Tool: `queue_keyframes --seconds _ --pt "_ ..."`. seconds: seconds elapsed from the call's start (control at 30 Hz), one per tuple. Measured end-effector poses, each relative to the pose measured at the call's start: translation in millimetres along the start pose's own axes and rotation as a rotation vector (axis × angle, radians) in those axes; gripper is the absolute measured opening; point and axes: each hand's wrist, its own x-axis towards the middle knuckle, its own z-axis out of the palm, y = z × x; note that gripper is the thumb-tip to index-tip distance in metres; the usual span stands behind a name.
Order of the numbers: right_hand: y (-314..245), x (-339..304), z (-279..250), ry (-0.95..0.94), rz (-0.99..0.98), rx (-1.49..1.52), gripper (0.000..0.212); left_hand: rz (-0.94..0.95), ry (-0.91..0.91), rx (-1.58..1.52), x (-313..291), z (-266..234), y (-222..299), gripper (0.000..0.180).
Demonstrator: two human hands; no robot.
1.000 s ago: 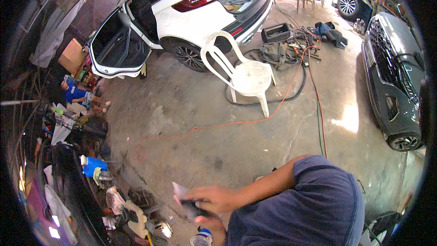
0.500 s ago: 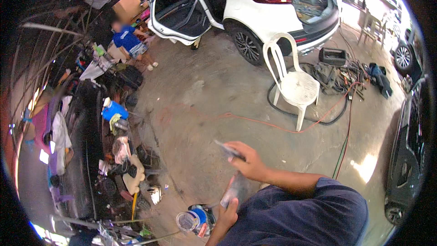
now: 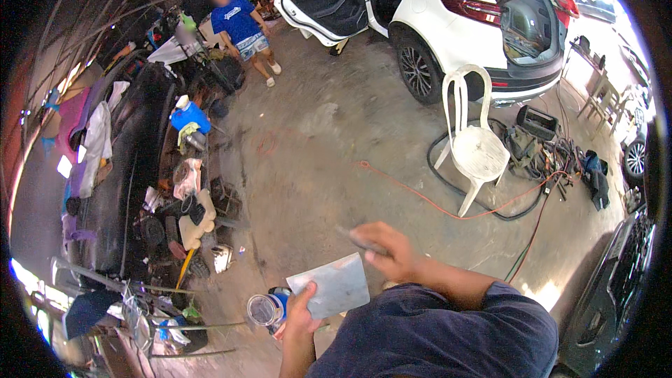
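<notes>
My left hand (image 3: pixel 301 313) grips the lower left edge of a flat grey plate (image 3: pixel 341 288), its thumb lying on the face; faint smudges mark the surface. Just above the plate's right corner, my right hand (image 3: pixel 393 255) is closed round a putty knife (image 3: pixel 365 242) with a dark handle. The thin blade points left and is smeared by motion, apart from the plate. Below my left hand stands a blue can (image 3: pixel 269 310) with a round, pale top, partly hidden by the plate and hand.
A white plastic chair (image 3: pixel 480 150) stands ahead right, near hoses and an orange cord (image 3: pixel 427 199). Beyond it is a white car (image 3: pixel 448 35) with doors and tailgate open. A person in blue (image 3: pixel 236 24) stands far left, another in red (image 3: pixel 563 3) far right. Clutter lines the left.
The plate has turned from nearly edge-on to face up as my left hand moved left. My right hand has shifted slightly right. The person in blue has straightened up; the person in red has come into view.
</notes>
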Motion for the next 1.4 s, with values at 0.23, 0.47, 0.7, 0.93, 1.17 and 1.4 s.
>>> queue_keyframes --seconds 0.23,0.47,0.7,0.93,1.17,1.4 --pt "11.8 54.2 -18.6 0.32 0.492 0.338 0.044 0.317 0.147 0.611 -5.2 -0.5 -5.8 0.041" --pt "49.7 51.6 28.7 0.386 0.409 0.216 0.061 0.727 -0.142 1.073 -20.9 45.6 11.5 0.031" --pt "24.8 -59.1 64.3 0.136 0.565 0.336 0.064 0.481 0.078 0.578 -19.6 33.4 -8.6 0.04" --pt "-39.8 -81.5 54.8 0.276 1.029 1.149 0.042 0.409 -0.151 0.316 -35.2 19.2 -41.7 0.06" --pt "-100.7 -112.8 61.7 0.272 0.847 1.069 0.043 0.21 -0.419 0.051 -92.7 -51.7 -32.2 0.053" --pt "-161.5 -170.4 92.4 0.093 0.811 0.713 0.036 0.14 -0.233 0.177 -123.1 -151.4 -51.5 0.019"
